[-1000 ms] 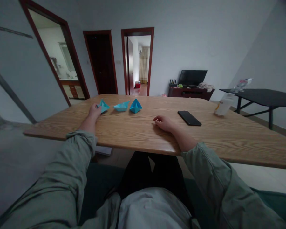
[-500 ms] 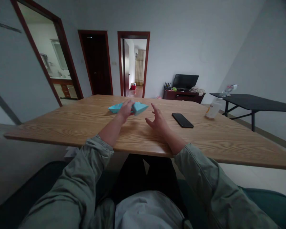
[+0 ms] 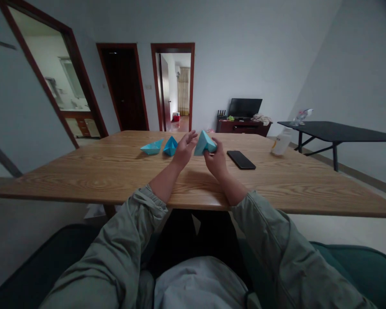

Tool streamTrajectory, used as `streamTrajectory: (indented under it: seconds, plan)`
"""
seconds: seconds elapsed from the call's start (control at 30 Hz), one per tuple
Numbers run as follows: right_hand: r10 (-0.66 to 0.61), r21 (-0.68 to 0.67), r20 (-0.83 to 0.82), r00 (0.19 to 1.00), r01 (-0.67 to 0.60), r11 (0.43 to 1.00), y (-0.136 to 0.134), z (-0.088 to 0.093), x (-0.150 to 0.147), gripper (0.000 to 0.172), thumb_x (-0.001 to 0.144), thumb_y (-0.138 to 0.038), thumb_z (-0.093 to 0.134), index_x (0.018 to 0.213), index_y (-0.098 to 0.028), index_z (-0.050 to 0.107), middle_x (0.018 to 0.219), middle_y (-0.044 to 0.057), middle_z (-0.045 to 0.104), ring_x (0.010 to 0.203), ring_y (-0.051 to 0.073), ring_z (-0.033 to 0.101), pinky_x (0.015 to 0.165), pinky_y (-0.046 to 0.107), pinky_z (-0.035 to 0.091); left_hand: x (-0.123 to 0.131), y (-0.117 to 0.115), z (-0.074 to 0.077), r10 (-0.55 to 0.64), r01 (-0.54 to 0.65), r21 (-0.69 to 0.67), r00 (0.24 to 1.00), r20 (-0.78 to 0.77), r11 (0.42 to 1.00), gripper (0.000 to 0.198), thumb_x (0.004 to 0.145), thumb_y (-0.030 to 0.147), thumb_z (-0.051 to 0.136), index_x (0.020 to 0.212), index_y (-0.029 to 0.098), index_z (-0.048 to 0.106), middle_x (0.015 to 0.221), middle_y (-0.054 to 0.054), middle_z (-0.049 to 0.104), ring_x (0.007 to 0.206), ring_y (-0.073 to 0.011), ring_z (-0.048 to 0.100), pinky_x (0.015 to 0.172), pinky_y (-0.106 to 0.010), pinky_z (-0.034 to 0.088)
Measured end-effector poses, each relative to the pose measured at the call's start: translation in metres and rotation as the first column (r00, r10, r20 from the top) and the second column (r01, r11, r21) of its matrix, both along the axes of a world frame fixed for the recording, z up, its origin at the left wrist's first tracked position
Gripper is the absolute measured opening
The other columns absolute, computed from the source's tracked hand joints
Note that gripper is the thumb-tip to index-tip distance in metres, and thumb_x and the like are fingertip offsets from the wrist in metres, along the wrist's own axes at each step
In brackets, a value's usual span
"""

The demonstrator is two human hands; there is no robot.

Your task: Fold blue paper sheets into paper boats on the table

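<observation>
A light blue folded paper boat (image 3: 204, 143) is held up above the wooden table (image 3: 116, 180) between both hands. My right hand (image 3: 215, 159) grips its right end with closed fingers. My left hand (image 3: 183, 150) is beside its left edge, fingers stretched upward and apart, touching or nearly touching the paper. Two more blue paper boats lie on the table to the left: a flat one (image 3: 152, 147) and a pointed one (image 3: 170, 146).
A black phone (image 3: 241, 159) lies on the table right of my hands. A white bottle (image 3: 281, 142) stands at the far right edge. Beyond are a black side table (image 3: 341, 131), a TV stand (image 3: 244, 126) and open doorways.
My left hand picked one paper boat from the left of the row and carried it right and up. My right hand rose from the table and closed on it. The view shifted left.
</observation>
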State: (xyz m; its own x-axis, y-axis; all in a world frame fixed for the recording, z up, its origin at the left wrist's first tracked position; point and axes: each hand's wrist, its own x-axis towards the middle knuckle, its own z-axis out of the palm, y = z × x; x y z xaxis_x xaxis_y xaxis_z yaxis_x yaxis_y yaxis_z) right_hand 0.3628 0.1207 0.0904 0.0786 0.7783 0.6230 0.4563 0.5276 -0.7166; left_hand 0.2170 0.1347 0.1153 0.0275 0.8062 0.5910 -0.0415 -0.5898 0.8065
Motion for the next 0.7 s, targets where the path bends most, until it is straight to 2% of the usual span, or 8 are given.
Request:
streamTrajectory:
  seconds: [0.1,0.23,0.33,0.4,0.47,0.53,0.6,0.7]
  plan:
    - [-0.043,0.009,-0.034,0.998,0.044,0.999,0.001,0.001,0.001,0.07,0.085,-0.025,0.05,0.148,-0.021,0.021,0.131,0.013,0.052,0.109,0.024,0.056,0.089,0.035,0.049,0.005,-0.005,-0.01,0.05,-0.042,0.087,0.995,-0.092,0.995,0.057,0.082,0.042,0.063,0.135,0.028,0.048,0.143,-0.008,0.046,0.128,-0.0281,0.046,0.1,-0.041,0.042]
    - [0.064,-0.057,-0.131,0.989,-0.072,0.996,0.004,0.001,-0.002,0.08,0.087,-0.034,0.052,0.152,-0.025,0.007,0.134,0.011,0.051,0.114,0.024,0.054,0.089,0.035,0.05,0.011,-0.01,-0.018,0.006,0.027,0.156,0.979,-0.203,0.987,0.066,0.074,0.042,0.073,0.134,0.03,0.049,0.146,-0.008,0.043,0.132,-0.0295,0.042,0.105,-0.043,0.04]
    - [0.163,-0.148,-0.314,0.935,-0.217,0.965,0.009,0.003,-0.008,0.064,0.09,-0.041,0.047,0.148,-0.028,0.023,0.129,0.008,0.057,0.109,0.022,0.058,0.084,0.034,0.053,0.009,-0.008,-0.018,-0.065,0.087,0.111,0.981,-0.183,0.99,0.078,0.069,0.041,0.078,0.138,0.03,0.044,0.145,-0.01,0.043,0.129,-0.0295,0.046,0.102,-0.041,0.043]
    - [0.228,-0.197,-0.455,0.861,-0.348,0.917,0.012,0.005,-0.011,0.05,0.092,-0.046,0.041,0.14,-0.031,0.037,0.123,0.006,0.062,0.101,0.02,0.063,0.08,0.033,0.055,0.005,-0.004,-0.017,-0.089,0.094,0.044,0.99,-0.113,0.995,0.089,0.065,0.041,0.081,0.142,0.03,0.038,0.146,-0.012,0.042,0.127,-0.0301,0.048,0.098,-0.039,0.046]
    - [0.257,-0.226,-0.561,0.787,-0.445,0.867,0.016,0.007,-0.011,0.045,0.093,-0.051,0.036,0.134,-0.034,0.043,0.121,0.005,0.064,0.095,0.018,0.066,0.078,0.033,0.056,-0.001,0.001,-0.017,-0.079,0.079,-0.007,0.997,-0.018,0.997,0.093,0.064,0.04,0.082,0.143,0.031,0.034,0.146,-0.013,0.042,0.129,-0.0298,0.047,0.095,-0.038,0.047]
    - [0.258,-0.247,-0.614,0.746,-0.492,0.835,0.019,0.007,-0.008,0.044,0.094,-0.052,0.032,0.132,-0.035,0.045,0.122,0.004,0.064,0.095,0.017,0.066,0.078,0.032,0.056,-0.006,0.007,-0.017,-0.093,0.099,-0.078,0.993,0.077,0.992,0.089,0.069,0.043,0.078,0.143,0.032,0.032,0.142,-0.013,0.046,0.128,-0.0273,0.049,0.094,-0.038,0.047]
    - [0.273,-0.248,-0.653,0.706,-0.54,0.805,0.022,0.005,-0.003,0.042,0.095,-0.048,0.031,0.129,-0.034,0.049,0.124,0.003,0.063,0.096,0.017,0.066,0.08,0.031,0.056,-0.01,0.011,-0.019,-0.159,0.181,-0.189,0.98,0.123,0.965,0.082,0.073,0.047,0.074,0.142,0.03,0.034,0.131,-0.013,0.057,0.121,-0.0246,0.055,0.093,-0.038,0.047]
    - [0.319,-0.215,-0.701,0.638,-0.616,0.758,0.024,0.0,0.001,0.036,0.093,-0.042,0.039,0.122,-0.031,0.056,0.121,0.003,0.065,0.096,0.017,0.066,0.082,0.033,0.055,-0.012,0.014,-0.023,-0.252,0.256,-0.287,0.966,0.052,0.923,0.068,0.068,0.048,0.076,0.126,0.02,0.054,0.115,-0.011,0.067,0.111,-0.0233,0.061,0.093,-0.038,0.045]
